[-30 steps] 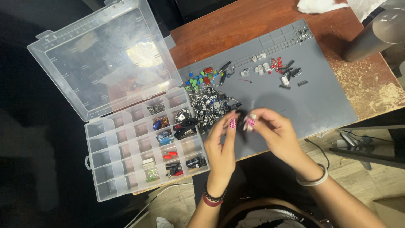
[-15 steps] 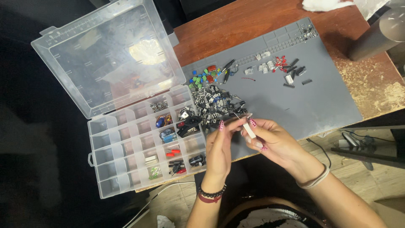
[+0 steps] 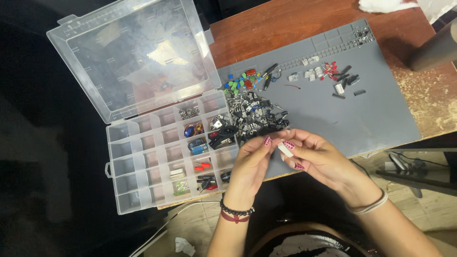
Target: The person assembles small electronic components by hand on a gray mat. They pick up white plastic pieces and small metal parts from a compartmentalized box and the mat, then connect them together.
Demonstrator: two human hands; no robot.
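My left hand (image 3: 250,164) and my right hand (image 3: 316,157) meet over the near edge of a grey work mat (image 3: 376,114). Between the fingertips of both hands is a small white part (image 3: 285,149). Just beyond the fingers lies a heap of small black and silver electronic parts (image 3: 254,116) on the mat. To the left stands a clear plastic compartment box (image 3: 143,162) with its lid (image 3: 128,57) open; some compartments hold small red, blue, green and black parts.
Blue and green small parts (image 3: 236,83), red parts (image 3: 328,70) and several black and white pieces lie farther back on the mat. The mat rests on a brown wooden table (image 3: 285,24). White cloth (image 3: 381,4) lies at the far edge.
Both hands have stayed together at the mat's near edge, with the fingers shifting on the small white part. The view has drifted, so the box and mat sit further right in frame.
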